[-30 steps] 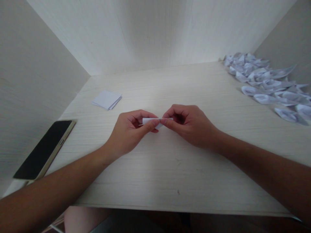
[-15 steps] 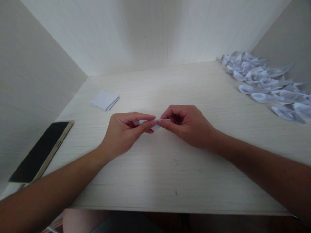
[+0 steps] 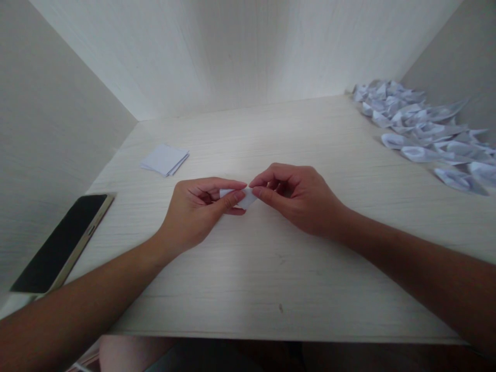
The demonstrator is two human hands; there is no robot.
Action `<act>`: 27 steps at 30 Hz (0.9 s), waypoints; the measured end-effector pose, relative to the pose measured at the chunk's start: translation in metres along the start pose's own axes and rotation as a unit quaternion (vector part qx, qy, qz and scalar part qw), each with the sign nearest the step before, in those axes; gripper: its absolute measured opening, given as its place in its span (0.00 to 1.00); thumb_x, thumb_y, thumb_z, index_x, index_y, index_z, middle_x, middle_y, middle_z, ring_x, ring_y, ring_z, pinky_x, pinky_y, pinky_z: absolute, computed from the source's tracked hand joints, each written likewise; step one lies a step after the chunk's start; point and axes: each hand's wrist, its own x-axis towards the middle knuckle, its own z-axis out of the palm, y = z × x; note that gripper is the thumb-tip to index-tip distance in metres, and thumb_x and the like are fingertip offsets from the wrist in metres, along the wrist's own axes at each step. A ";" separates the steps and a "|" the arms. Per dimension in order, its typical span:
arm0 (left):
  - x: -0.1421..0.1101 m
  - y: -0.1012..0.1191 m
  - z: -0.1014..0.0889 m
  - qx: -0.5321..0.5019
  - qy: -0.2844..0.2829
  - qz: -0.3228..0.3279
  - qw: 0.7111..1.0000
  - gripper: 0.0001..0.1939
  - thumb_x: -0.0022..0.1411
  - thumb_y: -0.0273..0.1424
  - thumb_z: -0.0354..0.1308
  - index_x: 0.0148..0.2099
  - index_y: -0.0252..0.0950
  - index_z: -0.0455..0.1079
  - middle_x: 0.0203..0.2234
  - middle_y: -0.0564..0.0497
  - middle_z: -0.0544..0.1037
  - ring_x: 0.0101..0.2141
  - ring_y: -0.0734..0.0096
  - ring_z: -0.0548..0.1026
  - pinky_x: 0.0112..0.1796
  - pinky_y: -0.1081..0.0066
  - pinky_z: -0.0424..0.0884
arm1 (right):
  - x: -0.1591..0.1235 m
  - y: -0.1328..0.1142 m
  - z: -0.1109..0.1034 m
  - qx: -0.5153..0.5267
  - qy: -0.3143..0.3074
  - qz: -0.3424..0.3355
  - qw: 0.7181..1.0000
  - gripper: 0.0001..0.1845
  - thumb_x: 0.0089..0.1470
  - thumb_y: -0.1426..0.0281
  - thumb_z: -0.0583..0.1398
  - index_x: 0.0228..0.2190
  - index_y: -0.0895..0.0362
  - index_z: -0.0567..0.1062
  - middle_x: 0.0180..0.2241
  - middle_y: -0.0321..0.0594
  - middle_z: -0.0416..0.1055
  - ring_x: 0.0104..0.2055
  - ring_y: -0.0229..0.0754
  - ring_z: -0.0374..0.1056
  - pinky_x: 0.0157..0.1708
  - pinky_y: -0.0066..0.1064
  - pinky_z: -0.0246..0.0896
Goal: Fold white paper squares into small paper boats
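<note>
A small folded piece of white paper (image 3: 247,199) is held just above the tabletop between both hands. My left hand (image 3: 205,209) grips it with the thumb in front and the fingers behind and below. My right hand (image 3: 296,194) pinches the paper's upper right edge between thumb and index finger. Fingers cover much of the paper, so its full folded shape is hidden.
A short stack of white paper squares (image 3: 165,159) lies at the back left of the pale table (image 3: 248,289). Several folded white paper pieces (image 3: 418,121) are heaped along the right wall. A dark-screened phone (image 3: 58,245) rests at the left.
My right thumb and fingertips have shifted slightly on the paper's right edge, and more of its front face shows between my hands. My left hand keeps its grip.
</note>
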 end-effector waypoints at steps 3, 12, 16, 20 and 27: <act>0.001 -0.003 0.001 -0.105 -0.021 -0.040 0.993 0.08 0.55 0.32 0.75 0.39 0.40 0.86 0.22 0.55 0.80 0.24 0.73 0.79 0.34 0.64 0.87 | -0.001 0.001 0.000 -0.032 0.012 -0.052 0.998 0.07 0.61 0.73 0.64 0.37 0.59 0.85 0.31 0.37 0.79 0.29 0.34 0.69 0.30 0.27 0.61; 0.001 -0.005 0.001 -0.193 -0.065 -0.100 0.974 0.08 0.56 0.33 0.76 0.39 0.40 0.86 0.28 0.51 0.85 0.30 0.71 0.82 0.35 0.69 0.87 | -0.004 0.007 0.002 -0.071 0.028 -0.124 0.989 0.06 0.61 0.73 0.66 0.37 0.57 0.86 0.33 0.39 0.81 0.31 0.35 0.74 0.32 0.27 0.66; 0.001 -0.003 0.001 -0.195 -0.071 -0.107 0.972 0.07 0.57 0.34 0.74 0.39 0.38 0.85 0.31 0.50 0.86 0.31 0.70 0.83 0.34 0.70 0.86 | -0.004 0.006 0.001 -0.078 0.018 -0.142 0.987 0.06 0.61 0.74 0.66 0.37 0.58 0.86 0.33 0.39 0.80 0.32 0.35 0.74 0.33 0.27 0.67; 0.002 -0.003 0.001 -0.210 -0.084 -0.120 0.967 0.07 0.58 0.32 0.74 0.39 0.37 0.84 0.31 0.50 0.86 0.32 0.69 0.84 0.34 0.70 0.85 | -0.004 0.005 -0.001 -0.081 -0.002 -0.143 0.986 0.07 0.61 0.75 0.66 0.38 0.58 0.86 0.33 0.39 0.80 0.32 0.35 0.73 0.33 0.27 0.66; 0.000 0.004 0.002 -0.149 -0.084 -0.081 0.982 0.06 0.58 0.31 0.73 0.39 0.37 0.83 0.31 0.50 0.86 0.30 0.68 0.85 0.31 0.71 0.85 | -0.003 -0.001 0.004 -0.001 0.008 -0.027 1.000 0.04 0.58 0.71 0.68 0.32 0.60 0.82 0.27 0.36 0.77 0.28 0.35 0.70 0.28 0.27 0.63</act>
